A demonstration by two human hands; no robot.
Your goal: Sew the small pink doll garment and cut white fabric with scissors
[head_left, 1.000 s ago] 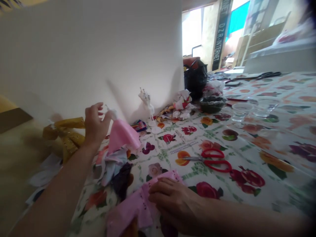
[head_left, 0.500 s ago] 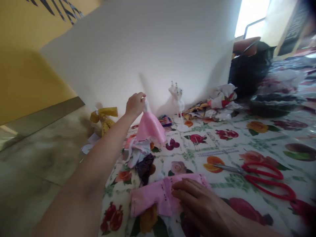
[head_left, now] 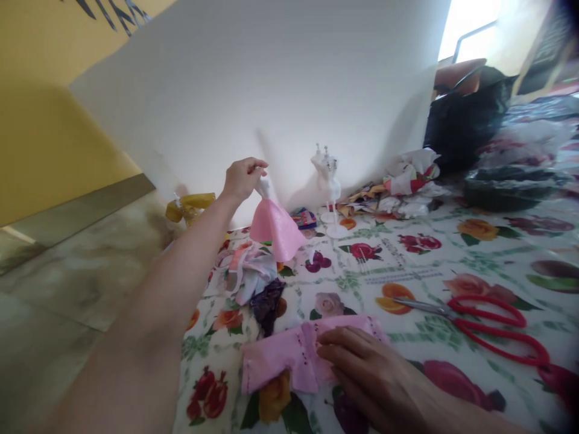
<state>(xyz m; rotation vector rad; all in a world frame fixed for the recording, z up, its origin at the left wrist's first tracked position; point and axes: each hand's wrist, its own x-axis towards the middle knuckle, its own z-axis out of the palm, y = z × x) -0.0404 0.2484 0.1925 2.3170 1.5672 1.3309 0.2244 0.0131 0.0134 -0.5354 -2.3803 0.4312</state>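
Observation:
My left hand (head_left: 245,179) reaches far out, its fingers closed on the top of a small white doll mannequin (head_left: 266,185). A shiny pink skirt (head_left: 277,230) flares out from the mannequin's waist, tilted with its hem toward the right. Its base is hidden under the skirt. Flat on a pink piece of sewn cloth (head_left: 275,361) lies my right hand (head_left: 362,364), fingers stretched out. Dark stitches run along the cloth's edges and middle. Scissors with red handles (head_left: 486,325) rest to the right of this hand.
Two bare white doll mannequins (head_left: 332,190) stand by the white board (head_left: 271,78). Crumpled fabric scraps (head_left: 253,271) and a dark scrap (head_left: 268,301) lie left of centre. A mustard doll garment (head_left: 199,204) is at left. A dark green basin (head_left: 502,190) and black bag (head_left: 465,123) are at right.
My left hand has risen slightly, and the mannequin with the pink skirt now tilts more, its hem swung right. My right hand stays on the pink cloth. The view has shifted a little.

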